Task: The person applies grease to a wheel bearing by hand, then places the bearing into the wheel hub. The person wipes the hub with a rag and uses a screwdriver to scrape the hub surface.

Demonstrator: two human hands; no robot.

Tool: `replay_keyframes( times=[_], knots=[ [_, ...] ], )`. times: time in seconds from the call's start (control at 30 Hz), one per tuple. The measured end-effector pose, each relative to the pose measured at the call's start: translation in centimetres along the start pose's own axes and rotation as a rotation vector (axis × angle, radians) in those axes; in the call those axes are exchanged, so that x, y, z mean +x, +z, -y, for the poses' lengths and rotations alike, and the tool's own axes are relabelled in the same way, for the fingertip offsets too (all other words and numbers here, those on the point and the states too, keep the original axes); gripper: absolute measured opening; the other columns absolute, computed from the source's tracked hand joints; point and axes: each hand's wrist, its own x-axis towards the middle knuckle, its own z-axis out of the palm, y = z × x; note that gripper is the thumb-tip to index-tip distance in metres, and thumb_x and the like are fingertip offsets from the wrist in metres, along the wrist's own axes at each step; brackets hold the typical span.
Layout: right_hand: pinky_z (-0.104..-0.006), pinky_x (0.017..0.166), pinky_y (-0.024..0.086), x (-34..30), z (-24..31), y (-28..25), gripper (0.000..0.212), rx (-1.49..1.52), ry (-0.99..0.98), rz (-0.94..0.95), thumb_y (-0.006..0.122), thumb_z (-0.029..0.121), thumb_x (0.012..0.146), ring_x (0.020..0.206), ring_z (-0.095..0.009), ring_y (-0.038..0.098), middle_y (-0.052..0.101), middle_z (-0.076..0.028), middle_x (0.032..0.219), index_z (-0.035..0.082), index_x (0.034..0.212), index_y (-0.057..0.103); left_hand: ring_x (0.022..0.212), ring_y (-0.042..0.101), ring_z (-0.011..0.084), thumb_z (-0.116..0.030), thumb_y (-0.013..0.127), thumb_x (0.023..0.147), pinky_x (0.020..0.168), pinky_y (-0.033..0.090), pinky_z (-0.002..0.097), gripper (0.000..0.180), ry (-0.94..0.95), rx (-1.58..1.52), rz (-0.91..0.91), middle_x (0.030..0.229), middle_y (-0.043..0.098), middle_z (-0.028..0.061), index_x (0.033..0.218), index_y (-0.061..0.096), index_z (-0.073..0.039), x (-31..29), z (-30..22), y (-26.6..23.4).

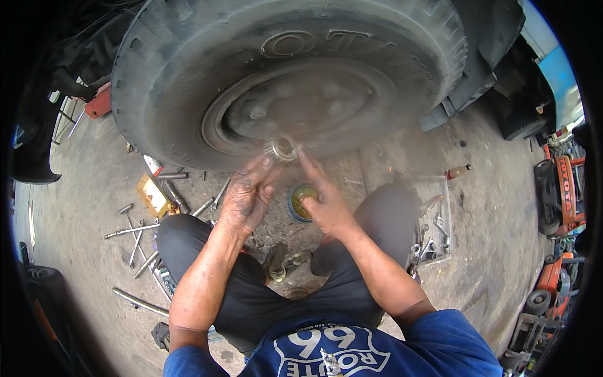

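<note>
A metal roller bearing (272, 151) is held up in front of the wheel, its ring tilted so that the hole shows. My left hand (247, 196), dark with grease, has its fingertips against the bearing's left and lower side. From the other side, the fingertips of my right hand (324, 200) touch its right edge. Both hands are closed in on the ring. Below the right thumb, a round blue tub (298, 215) of yellowish-green grease stands on the floor between my knees. Behind the bearing rises a large dusty tyre (169, 119) with its dark wheel rim (217, 125).
Wrenches and bars (139, 301) lie scattered on the concrete at left, near a yellow box (152, 196). A metal tray (447, 242) with tools sits right of my knee. A small bottle (458, 171) stands beyond it. Orange forklifts (563, 195) line the far right.
</note>
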Motion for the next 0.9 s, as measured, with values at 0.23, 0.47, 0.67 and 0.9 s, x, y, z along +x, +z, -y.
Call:
replay_keyframes(
  times=[0.23,0.47,0.67,0.9],
  knots=[
    [-0.0494,0.126,0.019,-0.1,0.7,-0.2,0.083,-0.472,-0.154,-0.098,0.049,-0.006,0.072,0.156,-0.039,0.023,0.026,-0.019,0.168,0.014,0.153,0.051,0.113,0.069,0.0137,-0.013,0.065,0.101,0.061,0.058,0.0127,0.039,0.032,-0.021,0.026,0.127,0.069,0.0131,0.135,0.057,0.005,-0.4,-1.1,0.4],
    [-0.0498,0.126,0.022,0.1,0.3,-0.7,0.082,-0.237,-0.096,-0.143,0.053,-0.004,0.072,0.157,-0.035,0.019,0.022,-0.013,0.170,0.018,0.151,0.054,0.112,0.069,0.0150,-0.013,0.065,0.101,0.060,0.060,0.0126,0.040,0.055,0.087,-0.030,0.128,0.068,0.0138,0.136,0.056,0.004,-0.1,-0.3,0.4],
    [-0.0496,0.127,0.022,-0.2,0.5,-0.1,0.082,-0.179,-0.056,-0.097,0.051,-0.003,0.073,0.157,-0.034,0.021,0.023,-0.012,0.170,0.020,0.152,0.053,0.114,0.068,0.0154,-0.012,0.068,0.099,0.058,0.059,0.0146,0.039,0.079,0.077,-0.027,0.124,0.069,0.0142,0.133,0.059,0.005,-0.3,0.1,0.6],
    [-0.0481,0.127,0.021,-0.4,0.6,0.7,0.080,-0.153,-0.031,-0.071,0.049,-0.004,0.074,0.158,-0.032,0.020,0.024,-0.010,0.170,0.020,0.149,0.056,0.109,0.069,0.0107,-0.015,0.064,0.102,0.054,0.055,0.0116,0.031,0.113,0.236,-0.059,0.123,0.070,0.0080,0.129,0.064,-0.001,-0.4,0.4,0.6]
  ],
)
